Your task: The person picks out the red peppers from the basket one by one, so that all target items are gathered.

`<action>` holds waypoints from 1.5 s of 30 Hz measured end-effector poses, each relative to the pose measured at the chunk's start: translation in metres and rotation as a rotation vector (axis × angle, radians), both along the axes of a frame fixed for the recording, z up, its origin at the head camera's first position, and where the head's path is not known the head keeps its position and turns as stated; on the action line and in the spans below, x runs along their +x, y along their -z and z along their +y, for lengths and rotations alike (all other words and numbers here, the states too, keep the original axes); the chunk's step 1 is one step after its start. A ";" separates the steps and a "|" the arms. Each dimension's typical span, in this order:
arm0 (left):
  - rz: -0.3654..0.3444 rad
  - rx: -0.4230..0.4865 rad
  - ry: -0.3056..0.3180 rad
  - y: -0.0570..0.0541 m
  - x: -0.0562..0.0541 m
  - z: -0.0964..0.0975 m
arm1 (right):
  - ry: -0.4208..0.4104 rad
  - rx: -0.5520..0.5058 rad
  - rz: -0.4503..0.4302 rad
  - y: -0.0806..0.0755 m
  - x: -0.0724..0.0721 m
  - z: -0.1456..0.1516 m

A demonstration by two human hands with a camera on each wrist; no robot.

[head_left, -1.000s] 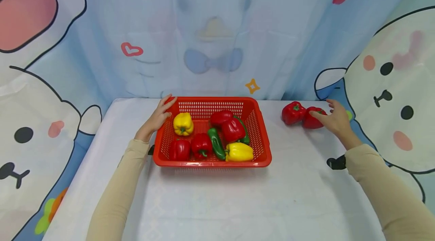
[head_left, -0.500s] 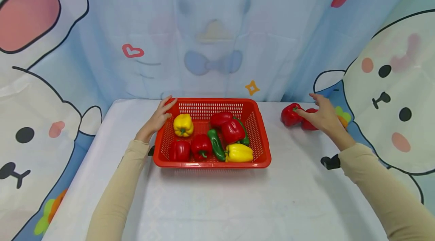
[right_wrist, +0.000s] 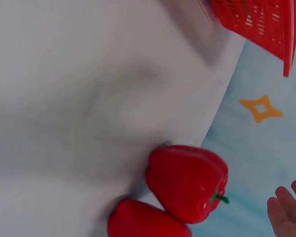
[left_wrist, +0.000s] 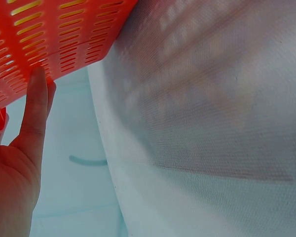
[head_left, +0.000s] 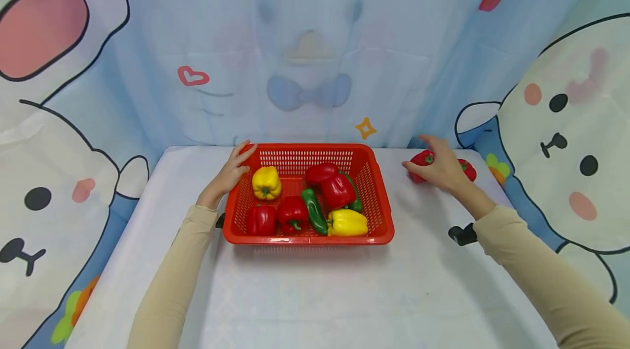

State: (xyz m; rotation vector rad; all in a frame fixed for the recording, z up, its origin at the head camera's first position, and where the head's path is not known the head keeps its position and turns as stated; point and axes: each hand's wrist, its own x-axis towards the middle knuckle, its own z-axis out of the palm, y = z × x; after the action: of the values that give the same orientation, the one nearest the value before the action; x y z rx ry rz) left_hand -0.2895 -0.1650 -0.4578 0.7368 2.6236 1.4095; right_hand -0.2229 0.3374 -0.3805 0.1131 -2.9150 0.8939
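Observation:
My left hand (head_left: 228, 174) holds the left side of a red plastic basket (head_left: 307, 239). In the left wrist view a straight finger (left_wrist: 35, 101) lies against the slotted outer wall. Right of the basket, my right hand (head_left: 440, 168) is spread over two red bell peppers, covering parts of both in the head view. One bell pepper (head_left: 418, 174) shows left of the hand, the other bell pepper (head_left: 467, 169) to its right. The right wrist view has both side by side on the cloth, the nearer-stem pepper (right_wrist: 187, 182) apart from the fingertips (right_wrist: 281, 195).
Inside the basket lie several red bell peppers (head_left: 292, 212), a yellow pepper (head_left: 266, 183) at back left, another yellow pepper (head_left: 348, 223) at front right, and green peppers (head_left: 314, 211). A white cloth (head_left: 315, 294) covers the table; a printed curtain (head_left: 315, 26) stands behind.
My right hand has moved left, from over the right-hand red pepper to over the left-hand one. The left hand and the basket have stayed in place.

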 end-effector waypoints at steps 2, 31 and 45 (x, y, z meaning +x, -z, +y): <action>-0.001 0.001 0.000 -0.001 0.000 0.001 | -0.026 0.010 0.022 -0.001 0.001 -0.006; 0.010 0.015 0.005 0.002 -0.003 0.001 | -0.592 0.053 -0.058 0.003 0.012 -0.121; -0.001 0.030 0.004 0.004 0.000 -0.001 | -0.618 0.099 -0.108 0.020 0.010 -0.140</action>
State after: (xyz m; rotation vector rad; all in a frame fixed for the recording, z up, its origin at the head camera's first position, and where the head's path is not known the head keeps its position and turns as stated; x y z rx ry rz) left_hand -0.2900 -0.1660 -0.4616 0.7444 2.6039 1.4514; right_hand -0.2131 0.1970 -0.4002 1.0459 -3.0600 0.8295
